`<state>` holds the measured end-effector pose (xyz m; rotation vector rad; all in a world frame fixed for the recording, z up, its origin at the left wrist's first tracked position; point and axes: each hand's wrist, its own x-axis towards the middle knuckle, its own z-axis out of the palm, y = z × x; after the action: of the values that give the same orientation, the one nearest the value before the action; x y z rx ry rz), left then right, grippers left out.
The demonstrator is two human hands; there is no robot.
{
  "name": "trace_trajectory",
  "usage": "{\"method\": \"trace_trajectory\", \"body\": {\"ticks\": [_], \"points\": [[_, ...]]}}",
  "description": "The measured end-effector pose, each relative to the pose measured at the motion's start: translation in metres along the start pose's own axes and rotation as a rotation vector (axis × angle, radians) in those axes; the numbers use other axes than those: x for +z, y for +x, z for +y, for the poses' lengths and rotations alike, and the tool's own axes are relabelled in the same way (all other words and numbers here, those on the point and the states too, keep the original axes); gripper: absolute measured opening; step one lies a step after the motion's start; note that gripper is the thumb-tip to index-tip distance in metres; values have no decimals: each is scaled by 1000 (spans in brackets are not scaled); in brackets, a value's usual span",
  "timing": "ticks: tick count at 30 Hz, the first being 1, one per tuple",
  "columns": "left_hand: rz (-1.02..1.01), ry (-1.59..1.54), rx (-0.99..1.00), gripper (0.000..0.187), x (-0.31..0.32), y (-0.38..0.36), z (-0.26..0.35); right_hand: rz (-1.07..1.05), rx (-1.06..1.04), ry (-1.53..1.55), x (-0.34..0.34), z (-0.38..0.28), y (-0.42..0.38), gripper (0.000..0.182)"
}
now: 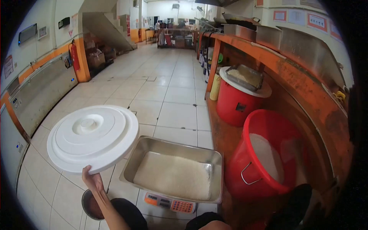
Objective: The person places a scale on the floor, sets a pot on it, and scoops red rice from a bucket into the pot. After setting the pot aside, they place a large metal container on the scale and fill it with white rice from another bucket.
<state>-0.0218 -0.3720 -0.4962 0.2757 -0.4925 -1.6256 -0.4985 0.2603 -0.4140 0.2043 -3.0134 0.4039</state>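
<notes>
My left hand (pixel 92 179) grips the near rim of a large round white lid (pixel 92 140), which is held out flat above the floor at the left. To the right of the lid, a rectangular steel pan (pixel 219 172) holds a layer of white grains (pixel 172 174) and rests on a scale (pixel 168 202) with orange buttons. Beside the pan, a red bucket (pixel 237 168) stands tilted and uncovered, with white grains (pixel 264 153) inside and a pale, blurred object (pixel 289 149) over them. No part of my right hand can be made out.
Under an orange bench (pixel 268 51), another red bucket (pixel 234 103) carries a white lid (pixel 264 90) with a small steel tray (pixel 251 76) on it. A dark bowl (pixel 92 205) is on the floor near my left forearm. A fire extinguisher (pixel 74 57) hangs at the left.
</notes>
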Motion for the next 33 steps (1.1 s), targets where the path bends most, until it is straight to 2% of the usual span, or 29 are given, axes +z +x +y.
{"method": "trace_trajectory", "body": {"ticks": [4,8,10,14,22,27,33], "points": [[-5,-1,3,58,1,-3,2,-197,16,-173,74,41,16,50],[-30,-25,27,50,3,-6,2,-397,-9,-184,133,59,12,47],[-21,-29,44,56,4,-6,3,-477,-23,-155,150,62,9,46],[8,-16,59,60,-4,-2,2,-618,-52,7,163,53,11,43],[-45,54,39,57,2,-8,5,-821,24,575,169,34,21,37],[-56,63,21,53,1,-9,5,-807,102,891,174,12,36,34],[-21,-39,14,52,-9,-3,3,-519,215,1133,117,-40,34,29]]}}
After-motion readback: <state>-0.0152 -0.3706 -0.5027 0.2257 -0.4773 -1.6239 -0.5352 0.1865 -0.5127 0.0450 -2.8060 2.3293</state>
